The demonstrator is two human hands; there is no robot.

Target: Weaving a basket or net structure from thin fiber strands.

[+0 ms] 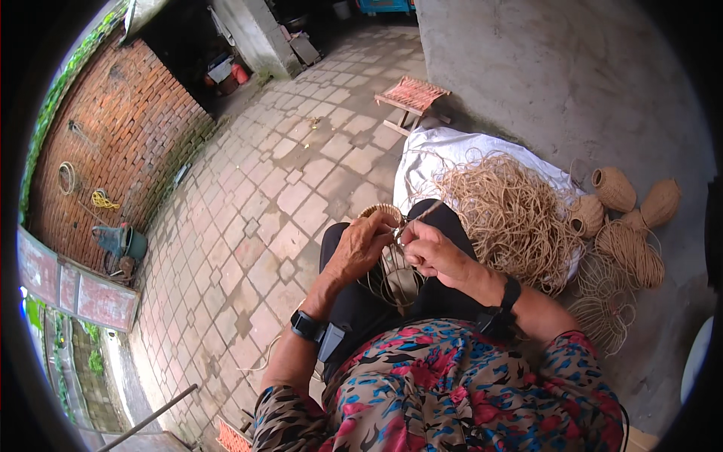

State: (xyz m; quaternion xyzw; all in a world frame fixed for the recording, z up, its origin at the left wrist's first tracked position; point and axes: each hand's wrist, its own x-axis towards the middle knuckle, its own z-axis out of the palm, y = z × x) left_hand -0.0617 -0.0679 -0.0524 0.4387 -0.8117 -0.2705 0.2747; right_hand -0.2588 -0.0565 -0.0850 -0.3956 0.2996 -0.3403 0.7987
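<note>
A partly woven basket [379, 209] sits on my lap between my knees, its coiled tan rim showing above my left hand. Thin bare ribs of its frame spread below the hands. My left hand [367, 242] is closed on the basket near the rim, fingers bent over the edge. Just beside it, my right hand [437, 251] pinches a twisted straw cord [431, 210], whose end sticks up past the thumb toward the right knee. Where the cord meets the frame is partly hidden by my fingers.
A tangled heap of straw cord [504, 215] lies on a white sheet [422, 154] to my right. Beyond it are wound cord bundles [631, 252], a wire frame [602, 301] and a low stool [414, 96] near a grey wall [557, 68]. Paving [248, 233] stretches left to a brick wall [113, 151].
</note>
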